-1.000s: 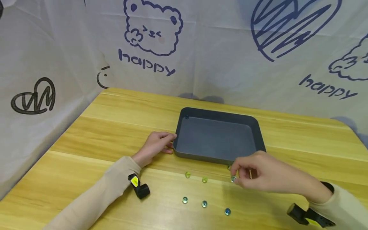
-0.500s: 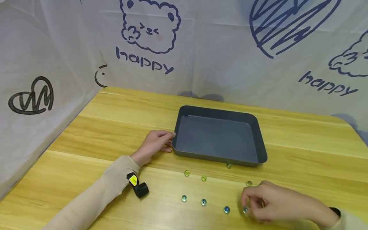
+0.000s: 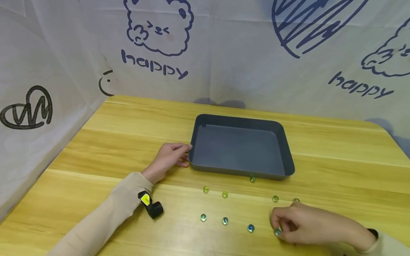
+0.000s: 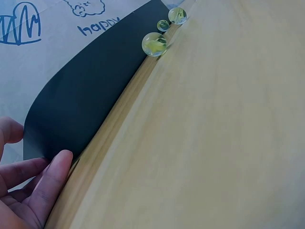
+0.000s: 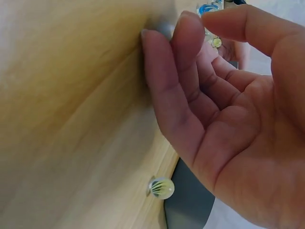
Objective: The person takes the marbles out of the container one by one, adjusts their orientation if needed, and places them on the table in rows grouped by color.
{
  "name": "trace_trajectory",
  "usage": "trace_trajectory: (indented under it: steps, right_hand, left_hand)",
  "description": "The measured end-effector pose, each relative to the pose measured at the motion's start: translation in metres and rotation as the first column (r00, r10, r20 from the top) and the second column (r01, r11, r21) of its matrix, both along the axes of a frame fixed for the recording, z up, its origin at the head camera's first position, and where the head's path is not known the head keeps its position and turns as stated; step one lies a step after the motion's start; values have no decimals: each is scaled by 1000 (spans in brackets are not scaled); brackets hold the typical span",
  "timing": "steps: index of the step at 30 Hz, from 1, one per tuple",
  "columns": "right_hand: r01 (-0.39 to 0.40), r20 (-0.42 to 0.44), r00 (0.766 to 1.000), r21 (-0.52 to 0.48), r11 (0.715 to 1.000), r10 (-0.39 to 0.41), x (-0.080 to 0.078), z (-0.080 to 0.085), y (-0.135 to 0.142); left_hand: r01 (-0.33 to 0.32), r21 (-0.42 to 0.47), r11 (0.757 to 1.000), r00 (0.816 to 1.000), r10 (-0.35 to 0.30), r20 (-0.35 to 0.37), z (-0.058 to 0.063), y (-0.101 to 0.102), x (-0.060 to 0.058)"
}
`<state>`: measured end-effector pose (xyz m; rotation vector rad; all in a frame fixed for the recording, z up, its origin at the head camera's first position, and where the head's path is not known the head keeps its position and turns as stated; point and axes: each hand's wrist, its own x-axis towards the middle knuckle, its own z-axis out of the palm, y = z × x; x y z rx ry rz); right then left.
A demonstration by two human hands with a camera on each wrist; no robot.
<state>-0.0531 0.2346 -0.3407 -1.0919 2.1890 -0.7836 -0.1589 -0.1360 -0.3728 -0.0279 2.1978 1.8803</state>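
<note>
My left hand (image 3: 166, 156) grips the left wall of a dark grey rectangular tray (image 3: 237, 145), one fingertip at the rim and other fingers against the outside. Lower right, my right hand (image 3: 307, 224) pinches a bluish glass marble (image 3: 277, 232) at the table surface; the right wrist view mostly hides it behind the fingers. Level with it to the left lie three blue-toned marbles, the closest being a blue marble (image 3: 251, 228). Between that row and the tray are several yellow-green marbles, among them one marble (image 3: 275, 198) just beyond my right hand.
A small dark marble (image 3: 203, 124) sits in the tray's far left corner. One greenish marble (image 3: 252, 179) lies close against the tray's front wall. The wooden table (image 3: 96, 149) meets a white cloth (image 3: 224, 53) with drawings behind and at the left.
My right hand has moved from near the tray's front wall toward me and right, carrying the bluish marble to the right end of the blue-toned row. The left hand stays at the tray.
</note>
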Motion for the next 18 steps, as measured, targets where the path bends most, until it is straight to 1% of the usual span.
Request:
trace_trajectory:
  steps: [4, 6, 14, 18]
  right_hand:
    - [28, 6, 1000, 43, 999, -28, 0, -2, 2]
    - [34, 11, 999, 46, 998, -35, -1, -3, 2]
    - [-7, 31, 999, -32, 999, 8, -3, -7, 5]
    - [-17, 34, 999, -51, 999, 19, -3, -8, 6]
  left_hand:
    - [-3, 8, 1000, 1000, 3, 2, 1, 0, 0]
    - [-2, 11, 1000, 1000, 2, 1, 1, 0, 0]
    - [7, 27, 1000, 1000, -7, -6, 2, 0, 1]
    - [7, 27, 1000, 1000, -7, -6, 1, 0, 1]
